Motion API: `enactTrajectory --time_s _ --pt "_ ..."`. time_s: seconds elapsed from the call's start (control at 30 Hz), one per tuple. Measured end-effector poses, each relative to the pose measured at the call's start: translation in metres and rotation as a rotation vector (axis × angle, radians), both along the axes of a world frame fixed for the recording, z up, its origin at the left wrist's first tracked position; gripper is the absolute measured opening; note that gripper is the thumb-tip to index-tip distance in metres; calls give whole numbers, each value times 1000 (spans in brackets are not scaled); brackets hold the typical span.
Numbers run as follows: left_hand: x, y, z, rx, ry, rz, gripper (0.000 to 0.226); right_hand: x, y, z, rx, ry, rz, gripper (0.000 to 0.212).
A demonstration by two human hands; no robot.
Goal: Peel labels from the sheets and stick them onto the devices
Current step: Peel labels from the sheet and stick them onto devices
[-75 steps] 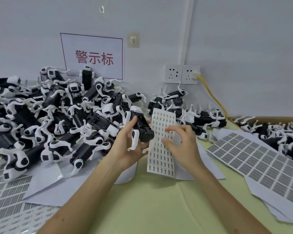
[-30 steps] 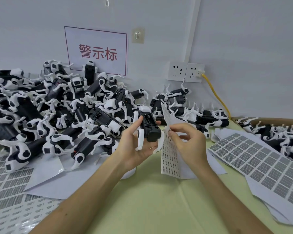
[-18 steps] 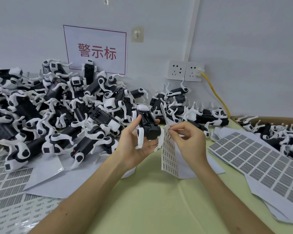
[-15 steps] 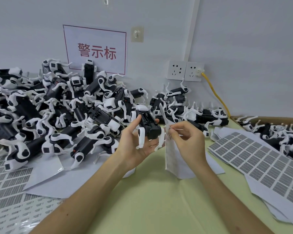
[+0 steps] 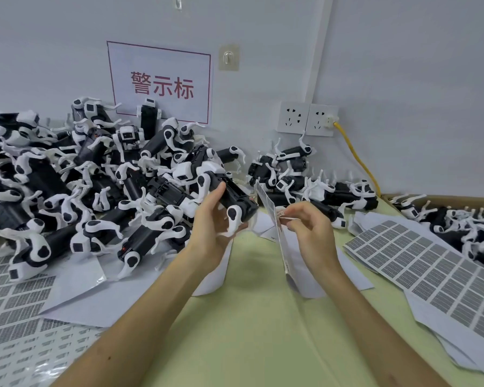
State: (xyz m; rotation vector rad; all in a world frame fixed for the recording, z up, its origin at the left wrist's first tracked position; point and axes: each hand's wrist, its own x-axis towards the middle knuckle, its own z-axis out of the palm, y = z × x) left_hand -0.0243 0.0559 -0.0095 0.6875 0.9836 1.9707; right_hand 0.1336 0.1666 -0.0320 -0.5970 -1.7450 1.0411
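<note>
My left hand (image 5: 213, 227) grips a black device with white legs (image 5: 236, 203) above the green table, thumb on its top. Just right of it a narrow label sheet (image 5: 274, 216) stands nearly edge-on. My right hand (image 5: 309, 233) pinches a small white label (image 5: 287, 217) at the sheet's upper part, half lifted from it. The sheet's lower end hangs down toward loose backing paper.
A big heap of black-and-white devices (image 5: 81, 174) fills the left and back. More lie in a cardboard box (image 5: 464, 219) at right. Grey label sheets (image 5: 430, 269) lie at right, others (image 5: 14, 305) at lower left. Wall sockets with a yellow cable (image 5: 355, 157) are behind.
The label sheet has turned from facing me to nearly edge-on. My right hand has gone from touching its face to pinching a label at its top. The device stayed in my left hand.
</note>
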Motion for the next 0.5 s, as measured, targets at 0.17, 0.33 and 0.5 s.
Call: enactTrajectory --time_s 0.17,0.33,0.5 --pt "-4 -9 15 64 172 -45 40 -2 -4 1 -88 -29 122 23" --pt "0 -9 15 17 301 -133 43 -2 -9 1 -38 -72 146 17" --pt "0 -6 8 -49 389 -178 42 0 -8 1 25 -100 115 16"
